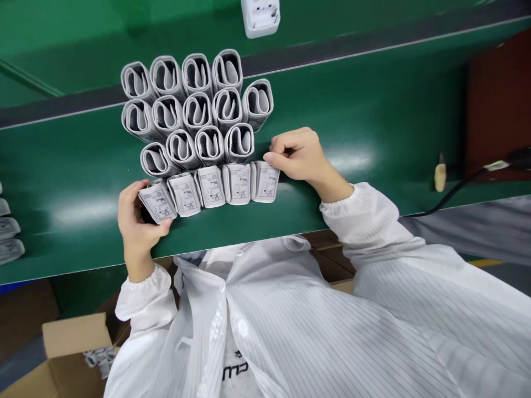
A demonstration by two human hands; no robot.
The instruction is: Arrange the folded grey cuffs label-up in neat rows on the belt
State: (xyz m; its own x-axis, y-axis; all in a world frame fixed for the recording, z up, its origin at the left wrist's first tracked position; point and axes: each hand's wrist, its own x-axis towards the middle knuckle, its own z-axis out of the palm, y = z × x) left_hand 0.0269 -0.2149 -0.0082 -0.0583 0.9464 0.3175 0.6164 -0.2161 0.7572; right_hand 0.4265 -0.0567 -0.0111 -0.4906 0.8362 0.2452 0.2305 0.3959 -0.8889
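Several rolled grey cuffs, which look like blood-pressure cuffs, lie together on the green bench. The front row has printed drawings facing up. My left hand (139,218) grips the leftmost cuff (158,202) of that row, thumb at its near corner and fingers behind its left side. At the other end, my right hand (296,153) is closed, with thumb and curled index finger at the upper corner of the rightmost cuff (266,183). Behind this row, further rolled cuffs (209,142) show their spiral ends. My right fingertips are partly hidden.
A white plastic device (260,17) sits at the back on the green surface. More grey cuffs (10,251) lie at the far left. On the right are a small beige object (440,176) and a black cable (452,194). An open cardboard box (74,334) stands below the bench.
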